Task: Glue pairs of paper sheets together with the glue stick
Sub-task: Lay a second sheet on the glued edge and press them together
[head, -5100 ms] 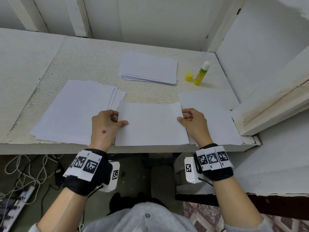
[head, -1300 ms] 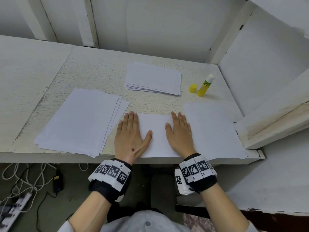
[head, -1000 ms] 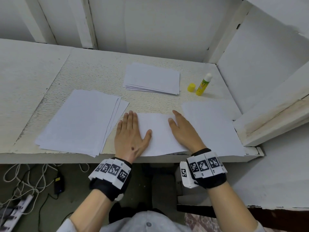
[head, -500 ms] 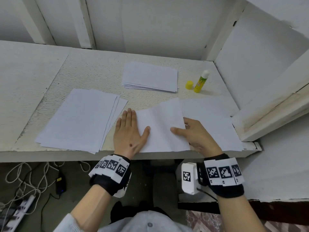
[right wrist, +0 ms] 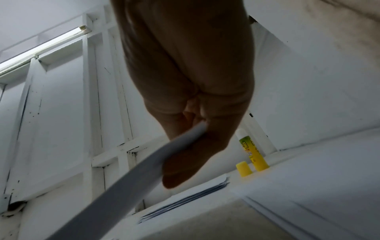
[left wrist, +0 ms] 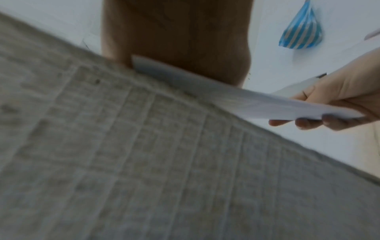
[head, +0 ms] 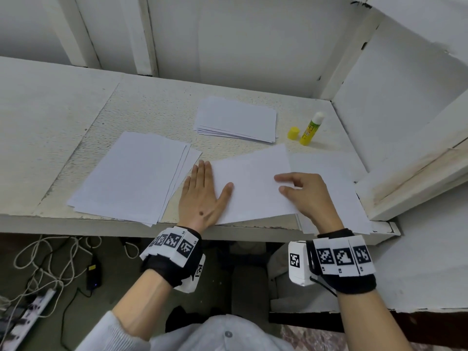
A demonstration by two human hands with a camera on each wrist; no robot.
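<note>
A white paper sheet (head: 253, 188) lies at the table's front edge, turned slightly, with its right side raised. My right hand (head: 286, 183) pinches that right edge, thumb on top and fingers underneath, as the left wrist view shows with the sheet (left wrist: 226, 97) in the right hand (left wrist: 339, 104). My left hand (head: 202, 188) lies flat and open at the sheet's left edge, the thumb resting on the paper. The yellow-green glue stick (head: 312, 129) stands uncapped at the back right, its yellow cap (head: 293, 133) beside it. The right wrist view shows the glue stick (right wrist: 252, 152) and cap (right wrist: 243, 168) beyond the held sheet (right wrist: 133, 170).
A fanned paper stack (head: 134, 173) lies to the left, a smaller stack (head: 238, 120) at the back middle, and more sheets (head: 342, 193) on the right. White walls and a wooden ledge (head: 417, 173) close off the right side. Cables and a power strip (head: 30, 310) lie on the floor.
My right hand went from pressing flat on the sheet to pinching its right edge and raising it; the sheet has swung slightly. The left hand stays flat in place.
</note>
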